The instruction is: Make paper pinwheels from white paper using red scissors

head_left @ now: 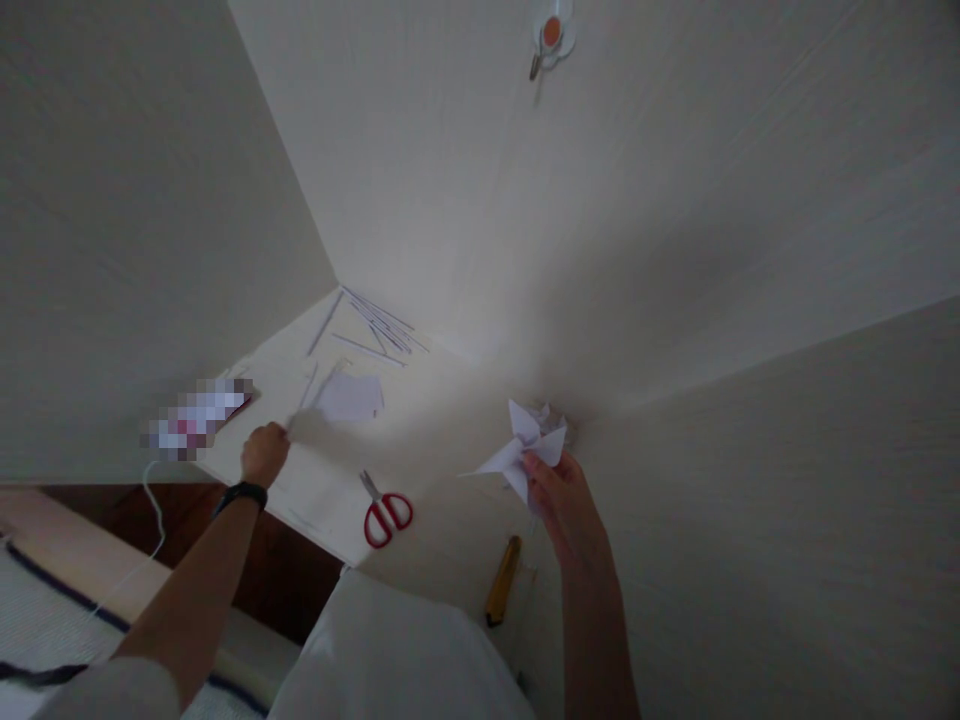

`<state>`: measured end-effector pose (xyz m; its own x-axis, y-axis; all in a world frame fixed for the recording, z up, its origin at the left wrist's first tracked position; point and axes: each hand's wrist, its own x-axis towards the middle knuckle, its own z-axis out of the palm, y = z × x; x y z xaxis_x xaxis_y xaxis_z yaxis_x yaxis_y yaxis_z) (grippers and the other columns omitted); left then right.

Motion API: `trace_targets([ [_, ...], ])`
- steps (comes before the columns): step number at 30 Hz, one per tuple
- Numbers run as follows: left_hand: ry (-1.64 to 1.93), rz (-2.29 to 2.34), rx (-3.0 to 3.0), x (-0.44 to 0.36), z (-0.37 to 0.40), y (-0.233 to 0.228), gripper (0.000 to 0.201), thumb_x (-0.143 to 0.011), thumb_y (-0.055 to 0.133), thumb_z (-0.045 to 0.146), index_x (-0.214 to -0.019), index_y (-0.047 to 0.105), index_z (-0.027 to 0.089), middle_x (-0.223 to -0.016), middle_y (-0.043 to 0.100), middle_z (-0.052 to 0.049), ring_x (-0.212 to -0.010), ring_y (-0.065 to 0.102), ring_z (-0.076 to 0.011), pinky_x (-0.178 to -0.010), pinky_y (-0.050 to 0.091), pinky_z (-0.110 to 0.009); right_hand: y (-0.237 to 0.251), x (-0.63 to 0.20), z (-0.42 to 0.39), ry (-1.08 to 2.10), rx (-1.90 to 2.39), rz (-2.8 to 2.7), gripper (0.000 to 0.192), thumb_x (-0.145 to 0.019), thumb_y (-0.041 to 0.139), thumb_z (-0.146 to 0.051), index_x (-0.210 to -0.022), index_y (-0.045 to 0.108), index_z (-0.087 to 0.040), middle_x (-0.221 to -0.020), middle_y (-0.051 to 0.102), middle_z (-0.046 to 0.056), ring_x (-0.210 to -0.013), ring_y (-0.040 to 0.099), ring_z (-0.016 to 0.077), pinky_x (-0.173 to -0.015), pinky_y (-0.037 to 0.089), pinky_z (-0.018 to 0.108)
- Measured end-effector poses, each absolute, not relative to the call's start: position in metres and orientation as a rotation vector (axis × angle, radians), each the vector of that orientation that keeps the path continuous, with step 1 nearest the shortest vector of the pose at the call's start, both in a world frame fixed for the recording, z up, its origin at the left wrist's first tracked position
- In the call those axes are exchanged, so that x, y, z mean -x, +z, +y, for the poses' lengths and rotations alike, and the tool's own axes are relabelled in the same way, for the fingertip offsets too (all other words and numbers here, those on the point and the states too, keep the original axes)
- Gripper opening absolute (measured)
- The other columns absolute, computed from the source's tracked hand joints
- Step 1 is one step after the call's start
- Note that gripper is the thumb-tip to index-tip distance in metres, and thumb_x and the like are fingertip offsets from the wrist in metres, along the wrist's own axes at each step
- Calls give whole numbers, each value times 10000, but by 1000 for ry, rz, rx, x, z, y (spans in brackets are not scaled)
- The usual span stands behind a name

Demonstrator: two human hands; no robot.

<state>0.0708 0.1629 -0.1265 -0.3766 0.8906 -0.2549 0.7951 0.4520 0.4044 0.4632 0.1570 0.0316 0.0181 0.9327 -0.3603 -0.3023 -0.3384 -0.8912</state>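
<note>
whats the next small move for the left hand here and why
Probably close the left hand on the thin paper stick at its fingertips: the right hand already holds the folded paper pinwheel, and more sticks lie farther back.

Red-handled scissors (386,515) lie on the pale table (450,420), blades pointing toward the back, and a yellow utility knife (502,580) sits well to their right near the front edge. Up in the corner there's a bundle of thin paper strips (379,330), with a wall hook (553,38) high above.
</note>
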Motion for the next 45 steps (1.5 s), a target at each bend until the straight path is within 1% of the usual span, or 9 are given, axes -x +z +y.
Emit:
trace_targets([
  [7,616,1861,-1453,-169,133,-108,232,-913,592,289,-1085,615,135,-1019,668,-62,-828,664,-173,-721,576,-358,40,-461,156,1628,1074,-778,245,-597,820,-369,-740,670,-238,-664,662,-6,-589,598,170,-592,474,304],
  [10,759,1624,-1509,-231,107,-74,75,-886,598,199,-943,611,153,-890,693,-24,-739,683,-139,-663,576,-280,57,-459,154,1649,927,-787,354,-537,828,-504,-633,598,-253,-564,543,-39,-497,482,144,-513,425,291],
  [13,865,1450,-1548,-274,90,-32,46,-858,577,182,-898,595,196,-829,707,-13,-679,692,-133,-493,513,-191,73,-460,153,1629,791,-787,468,-527,785,-624,-562,491,-262,-479,396,-75,-435,344,123,-481,373,272],
  [18,980,1221,-1620,-300,80,13,111,-806,569,112,-838,629,200,-798,712,-1,-696,693,-121,-667,557,-212,86,-461,152,1589,662,-813,531,-624,735,-607,-540,348,-252,-438,230,-102,-394,234,119,-465,336,255],
  [21,995,1153,-1639,-304,73,18,145,-781,574,78,-825,642,198,-774,710,5,-678,691,-116,-658,558,-198,92,-461,149,1576,638,-844,542,-656,709,-604,-531,319,-248,-424,197,-107,-378,207,115,-446,318,251],
  [25,1024,1149,-1634,-304,63,14,180,-761,583,60,-837,643,212,-777,714,10,-673,690,-127,-638,562,-202,102,-459,143,1556,688,-902,518,-611,757,-578,-532,363,-251,-445,268,-97,-399,215,107,-444,315,247],
  [30,1062,1175,-1623,-304,56,9,197,-776,581,61,-847,645,233,-779,716,12,-687,682,-139,-651,563,-219,107,-457,140,1512,820,-937,485,-514,789,-614,-575,472,-252,-524,400,-61,-454,321,117,-476,378,258],
  [39,1049,1169,-1610,-302,56,18,149,-775,599,79,-814,636,218,-755,705,2,-657,675,-132,-623,554,-211,101,-461,142,1427,898,-870,348,-535,822,-491,-623,582,-256,-576,468,-52,-502,457,126,-531,454,258],
  [45,1037,1137,-1587,-301,54,16,145,-782,595,77,-812,632,213,-749,699,5,-659,675,-126,-625,555,-202,93,-463,143,1365,970,-861,343,-533,827,-480,-704,645,-245,-657,590,-24,-573,548,144,-578,478,277],
])
